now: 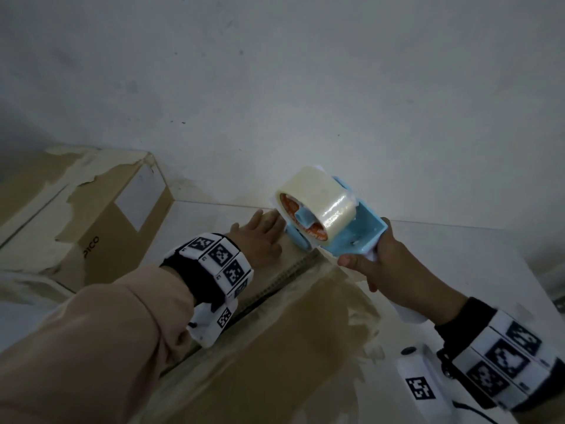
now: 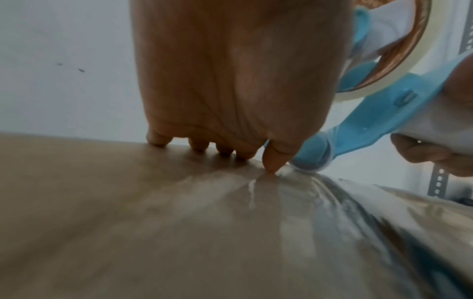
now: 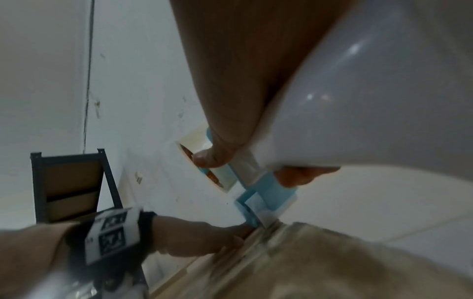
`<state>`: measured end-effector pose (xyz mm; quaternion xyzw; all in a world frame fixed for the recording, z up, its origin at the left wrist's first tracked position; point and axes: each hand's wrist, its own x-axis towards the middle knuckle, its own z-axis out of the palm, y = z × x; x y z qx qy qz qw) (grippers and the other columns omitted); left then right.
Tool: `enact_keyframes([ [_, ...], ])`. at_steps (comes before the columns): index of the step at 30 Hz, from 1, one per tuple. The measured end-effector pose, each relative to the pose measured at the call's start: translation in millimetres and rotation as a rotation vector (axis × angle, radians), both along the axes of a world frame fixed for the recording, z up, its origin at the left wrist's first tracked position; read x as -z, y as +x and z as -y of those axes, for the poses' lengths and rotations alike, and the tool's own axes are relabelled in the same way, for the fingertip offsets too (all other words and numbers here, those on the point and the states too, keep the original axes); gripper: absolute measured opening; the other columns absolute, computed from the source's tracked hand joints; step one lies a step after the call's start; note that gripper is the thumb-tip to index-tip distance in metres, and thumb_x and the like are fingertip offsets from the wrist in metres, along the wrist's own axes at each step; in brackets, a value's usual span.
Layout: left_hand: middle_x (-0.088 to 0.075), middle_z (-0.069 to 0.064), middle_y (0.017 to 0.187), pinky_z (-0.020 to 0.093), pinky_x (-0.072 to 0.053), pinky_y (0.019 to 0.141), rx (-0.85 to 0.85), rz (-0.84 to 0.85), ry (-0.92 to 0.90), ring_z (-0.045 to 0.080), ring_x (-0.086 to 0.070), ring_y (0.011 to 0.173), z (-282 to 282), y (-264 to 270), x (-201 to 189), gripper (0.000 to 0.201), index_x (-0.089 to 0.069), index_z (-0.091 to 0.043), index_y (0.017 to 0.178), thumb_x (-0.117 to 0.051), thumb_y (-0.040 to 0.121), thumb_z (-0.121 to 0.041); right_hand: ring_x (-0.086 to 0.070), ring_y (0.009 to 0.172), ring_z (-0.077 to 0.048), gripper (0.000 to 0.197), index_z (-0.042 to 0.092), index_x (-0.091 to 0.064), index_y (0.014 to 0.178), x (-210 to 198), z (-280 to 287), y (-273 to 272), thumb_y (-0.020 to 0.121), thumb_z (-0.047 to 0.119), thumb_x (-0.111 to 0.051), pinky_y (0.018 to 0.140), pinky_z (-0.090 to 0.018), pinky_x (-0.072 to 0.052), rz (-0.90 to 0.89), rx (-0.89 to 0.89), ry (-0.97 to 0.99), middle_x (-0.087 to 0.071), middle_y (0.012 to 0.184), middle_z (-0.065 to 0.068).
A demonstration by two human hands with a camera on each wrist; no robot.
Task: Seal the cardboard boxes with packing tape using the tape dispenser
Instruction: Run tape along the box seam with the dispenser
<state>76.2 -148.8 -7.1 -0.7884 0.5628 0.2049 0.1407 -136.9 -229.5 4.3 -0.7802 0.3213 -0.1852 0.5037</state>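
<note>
The tape dispenser [image 1: 331, 223], blue-framed and carrying one roll of clear packing tape [image 1: 318, 201], sits with its front roller on the far end of the near cardboard box [image 1: 275, 332]. The seam [image 1: 287, 275] runs lengthwise from that far edge back toward the person, so the pull judged next lies along it. The right hand [image 1: 388, 267] has its fingers curled round the white handle. The left hand [image 1: 260, 237] lies flat just beside the roller, fingers [image 2: 198, 145] straight and slightly spread, fingertips pressing the tape end down. The left hand is nearer the seam's start. Count: two boxes, the second cardboard box [image 1: 91, 209] well apart at left; one dispenser; one roll.
</note>
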Motion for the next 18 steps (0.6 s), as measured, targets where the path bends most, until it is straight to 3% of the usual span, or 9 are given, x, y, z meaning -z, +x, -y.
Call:
enact_keyframes([
  [2,0.013,-0.006,0.157,0.048,-0.013,0.113,-0.016,-0.01,0.001,0.02,0.01,0.145,1,1,0,0.056,0.008,-0.023,0.148,-0.019,0.099,-0.031,-0.056,0.063,0.014,0.056,0.023,-0.032,0.114,1,-3,-2,0.075,0.021,-0.072,0.044,-0.005,-0.04,0.019,0.024,0.019,-0.052,0.092,0.015],
  [6,0.016,-0.008,0.156,0.047,-0.01,0.115,-0.009,-0.046,-0.008,0.019,0.011,0.145,0,1,-4,0.058,0.01,-0.025,0.147,-0.022,0.099,-0.032,-0.058,0.062,0.011,0.066,0.022,-0.035,0.118,-1,-9,-13,0.069,0.035,-0.076,0.044,-0.007,-0.041,0.007,0.055,0.032,-0.054,0.091,0.013],
  [11,0.017,-0.011,0.155,0.049,-0.01,0.114,-0.027,-0.099,-0.011,0.017,0.012,0.145,2,4,-1,0.06,0.01,-0.028,0.147,-0.024,0.098,-0.034,-0.052,0.04,0.002,0.042,0.022,-0.04,0.099,-3,-16,-49,0.076,0.007,-0.071,0.036,-0.016,-0.038,-0.021,0.126,-0.003,-0.05,0.067,0.003],
  [13,0.017,-0.012,0.155,0.05,-0.009,0.114,-0.016,-0.113,-0.025,0.016,0.012,0.145,2,5,-2,0.06,0.01,-0.029,0.147,-0.024,0.098,-0.034,-0.052,0.04,0.002,0.042,0.014,-0.041,0.102,-3,-21,-62,0.075,0.011,-0.074,0.036,-0.015,-0.038,-0.021,0.141,-0.007,-0.049,0.065,0.001],
  [15,0.017,-0.013,0.155,0.052,-0.008,0.114,-0.03,-0.116,0.003,0.016,0.012,0.145,2,5,-2,0.061,0.01,-0.029,0.147,-0.026,0.098,-0.035,-0.054,0.042,0.003,0.042,0.02,-0.041,0.098,-3,-27,-67,0.072,0.017,-0.074,0.037,-0.015,-0.039,-0.04,0.147,-0.014,-0.05,0.066,0.001],
  [18,0.015,-0.011,0.156,0.059,-0.009,0.113,-0.069,-0.111,-0.045,0.018,0.011,0.145,0,3,-6,0.061,0.008,-0.028,0.147,-0.026,0.097,-0.035,-0.053,0.043,0.004,0.041,0.022,-0.039,0.099,-2,-29,-66,0.076,0.01,-0.071,0.039,-0.015,-0.04,-0.06,0.144,-0.041,-0.052,0.071,0.001],
])
